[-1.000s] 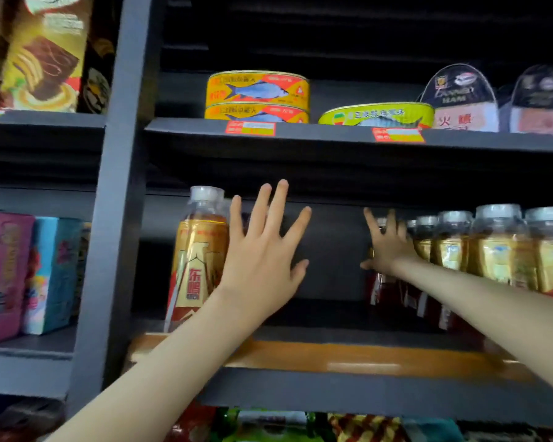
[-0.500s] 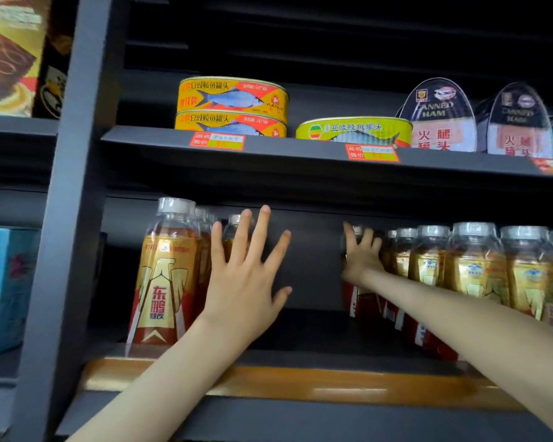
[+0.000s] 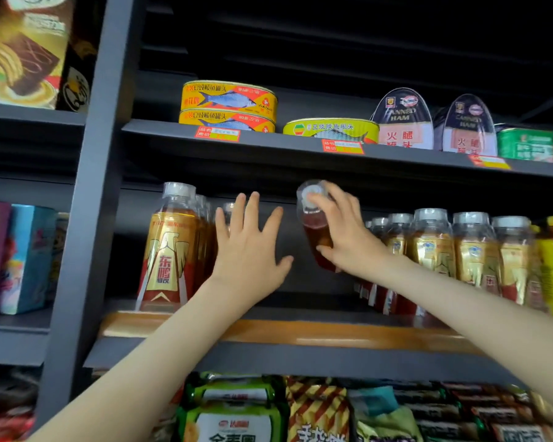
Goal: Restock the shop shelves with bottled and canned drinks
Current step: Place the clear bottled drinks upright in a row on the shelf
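A gap splits the dark shop shelf [image 3: 268,333] between the left row of bottles [image 3: 170,244] and the right row of bottles [image 3: 434,247]. The right hand [image 3: 348,237] grips a tilted amber drink bottle [image 3: 315,231] over that gap, probably to fill it, though blur hides the label. The left hand [image 3: 249,250] is spread and holds nothing just beside the left row of bottles, likely steadying it.

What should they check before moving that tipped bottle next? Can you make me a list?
1. Right hand has the bottle: ok, its fingers curl round it.
2. Bottle upright: not ok, its cap leans toward the camera.
3. Free spot on the shelf between the left row and the right row: ok.
4. Left hand clear of the bottle: ok, open and apart from it, by the left row.
5. Cap screwed tight: cannot tell.
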